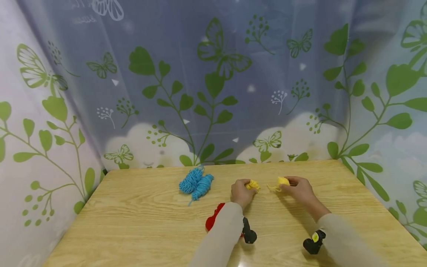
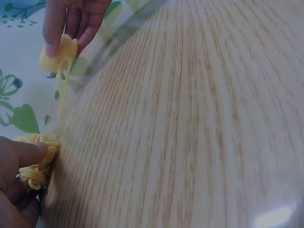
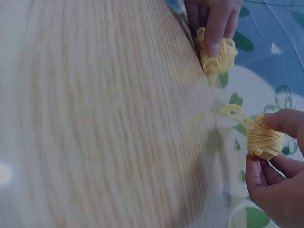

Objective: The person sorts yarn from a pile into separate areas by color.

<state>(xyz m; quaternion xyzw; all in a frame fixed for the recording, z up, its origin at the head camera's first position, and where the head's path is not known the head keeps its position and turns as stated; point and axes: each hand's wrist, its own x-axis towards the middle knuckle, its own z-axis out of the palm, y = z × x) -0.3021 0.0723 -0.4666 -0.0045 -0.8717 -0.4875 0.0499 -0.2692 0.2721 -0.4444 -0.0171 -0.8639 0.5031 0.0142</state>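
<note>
My left hand (image 1: 242, 193) pinches a small bundle of yellow yarn (image 1: 253, 185) near the middle of the table. In the left wrist view the thumb presses on that looped yarn bundle (image 2: 37, 159). To its right, my right hand (image 1: 301, 191) holds a second yellow yarn ball (image 1: 283, 181) between thumb and fingers. A loose looped end (image 3: 232, 110) trails from this ball (image 3: 265, 138) toward the left hand. The two yellow pieces are apart. Two blue yarn bundles (image 1: 196, 182) lie side by side to the left of the hands.
Something red (image 1: 213, 218) lies on the wooden table (image 1: 140, 222), partly hidden under the left forearm. Black wrist cameras (image 1: 248, 231) are worn on both arms. A printed curtain (image 1: 173, 111) with leaves and butterflies stands behind the table's far edge.
</note>
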